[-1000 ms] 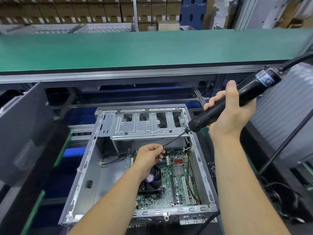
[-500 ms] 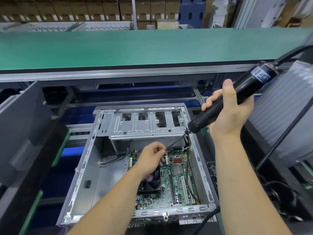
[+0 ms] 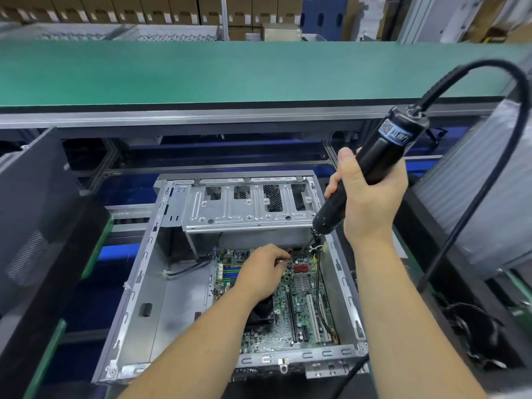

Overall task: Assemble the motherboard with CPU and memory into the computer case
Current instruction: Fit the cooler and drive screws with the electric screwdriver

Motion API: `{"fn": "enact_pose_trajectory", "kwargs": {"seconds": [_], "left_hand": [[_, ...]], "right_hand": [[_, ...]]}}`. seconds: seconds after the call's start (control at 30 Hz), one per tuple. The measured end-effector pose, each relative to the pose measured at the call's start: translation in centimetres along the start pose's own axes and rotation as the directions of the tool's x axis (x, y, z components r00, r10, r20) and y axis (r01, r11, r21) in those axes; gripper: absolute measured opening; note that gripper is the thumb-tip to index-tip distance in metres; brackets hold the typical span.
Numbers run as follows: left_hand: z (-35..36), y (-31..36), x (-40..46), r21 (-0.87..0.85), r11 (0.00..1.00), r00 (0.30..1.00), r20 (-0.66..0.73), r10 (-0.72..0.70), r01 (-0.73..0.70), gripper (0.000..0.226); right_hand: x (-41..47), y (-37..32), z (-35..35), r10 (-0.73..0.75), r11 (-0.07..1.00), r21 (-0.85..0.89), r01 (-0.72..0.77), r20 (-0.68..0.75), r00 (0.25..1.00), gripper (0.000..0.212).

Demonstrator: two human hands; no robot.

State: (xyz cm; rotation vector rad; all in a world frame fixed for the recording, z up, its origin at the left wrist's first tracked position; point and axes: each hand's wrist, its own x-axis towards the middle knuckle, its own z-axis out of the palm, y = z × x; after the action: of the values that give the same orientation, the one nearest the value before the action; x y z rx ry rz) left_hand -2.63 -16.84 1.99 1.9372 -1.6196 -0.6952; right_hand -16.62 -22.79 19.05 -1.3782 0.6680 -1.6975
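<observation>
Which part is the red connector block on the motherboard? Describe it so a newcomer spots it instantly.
Start at the open grey metal computer case below the green conveyor belt. Inside lies the green motherboard; look just right of the left hand, near the black electric screwdriver's tip. The red connector block sits above a silver finned heatsink, the board's only red part.

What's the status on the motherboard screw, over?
Right hand gripping electric screwdriver. Left hand pinching bit tip over motherboard. Board seated in case. No obstruction seen.
</observation>
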Motion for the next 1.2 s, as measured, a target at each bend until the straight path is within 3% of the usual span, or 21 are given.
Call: {"fn": "enact_pose_trajectory", "kwargs": {"seconds": [0.13, 0.23, 0.3, 0.47, 0.6, 0.8, 1.0, 1.2], "left_hand": [[-0.5, 0.8, -0.5, 0.186, 0.982, 0.999, 0.047, 0.024, -0.032, 0.027], [-0.1, 2.9, -1.5, 0.373, 0.898, 0.963, 0.218, 0.158, -0.232, 0.032], [0.9, 4.2, -2.1, 0.444, 0.836, 0.923, 0.344, 0.173, -0.322, 0.032], [2.5, 5.4, -2.5, 0.360, 0.857, 0.846, 0.512, 0.150, -0.370, 0.033], [3.2, 5.0, -2.6, 0.236, 0.889, 0.743, 0.651, 0.154, -0.391, 0.051], [3.5, 5.0, -2.5, 0.221, 0.901, 0.771, 0.615, 0.168, -0.373, 0.045], [3.6, 4.9, -2.9, 0.199, 0.902, 0.787, 0.580, 0.208, -0.384, 0.054], [3.5, 5.0, -2.8, 0.255, 0.925, 0.827, 0.554, 0.100, -0.283, 0.056]], "right_hand": [[-1.1, 0.7, 0.3, -0.026, 0.990, -0.139, 0.029, 0.029, 0.999, 0.027], [-1.6, 1.3, 0.6, -0.047, 0.972, -0.227, 0.059, 0.061, 0.997, 0.028], [-1.8, 1.6, 0.7, -0.059, 0.963, -0.258, 0.080, 0.086, 0.994, 0.029], [-2.0, 2.5, 0.5, -0.061, 0.940, -0.326, 0.097, 0.118, 0.991, 0.028], [-2.3, 3.0, 0.3, -0.052, 0.927, -0.363, 0.093, 0.120, 0.991, 0.029], [-2.4, 3.7, -0.1, -0.056, 0.921, -0.376, 0.099, 0.122, 0.991, 0.029], [-2.3, 4.0, -0.1, -0.081, 0.921, -0.367, 0.128, 0.142, 0.987, 0.029], [-2.4, 4.0, 0.0, -0.098, 0.924, -0.352, 0.146, 0.150, 0.984, 0.029]]}}
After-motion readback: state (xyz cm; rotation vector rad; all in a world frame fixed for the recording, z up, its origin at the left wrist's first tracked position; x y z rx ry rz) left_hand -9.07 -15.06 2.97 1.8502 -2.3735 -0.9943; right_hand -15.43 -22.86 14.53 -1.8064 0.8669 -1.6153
